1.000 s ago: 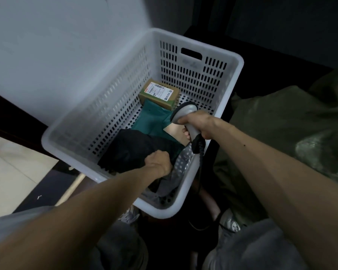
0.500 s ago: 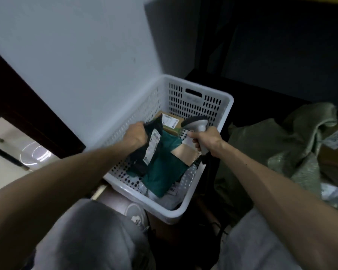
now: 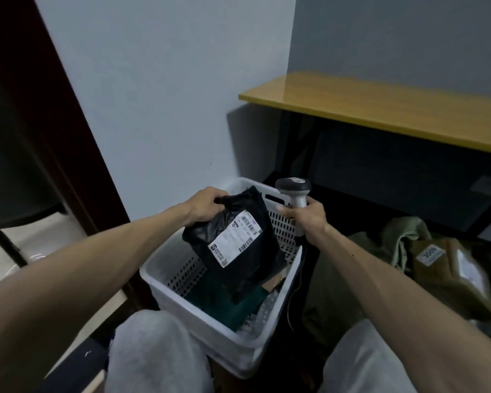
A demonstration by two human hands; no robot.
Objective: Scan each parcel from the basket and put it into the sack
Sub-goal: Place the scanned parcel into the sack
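My left hand (image 3: 204, 207) grips the top edge of a black parcel bag (image 3: 233, 239) and holds it up above the white perforated basket (image 3: 179, 275). The bag's white shipping label (image 3: 234, 239) with barcodes faces me. My right hand (image 3: 309, 219) holds the grey handle of a barcode scanner (image 3: 294, 188), whose dark head sits just right of the bag's top. A dark green parcel (image 3: 227, 304) and other packets lie in the basket. The olive green sack (image 3: 403, 245) lies open on the floor at the right, with a brown parcel (image 3: 451, 268) in it.
A yellow-topped table (image 3: 394, 112) on black legs stands behind the sack. A grey wall is behind the basket and a dark wooden door frame (image 3: 48, 114) runs down the left. My grey-clad knees (image 3: 153, 353) flank the basket's near corner. The scanner's cable (image 3: 291, 304) hangs beside the basket.
My left hand has lifted the black bag from the basket and turned its label toward me. The right hand has raised the scanner. The camera has tilted up, showing the table.
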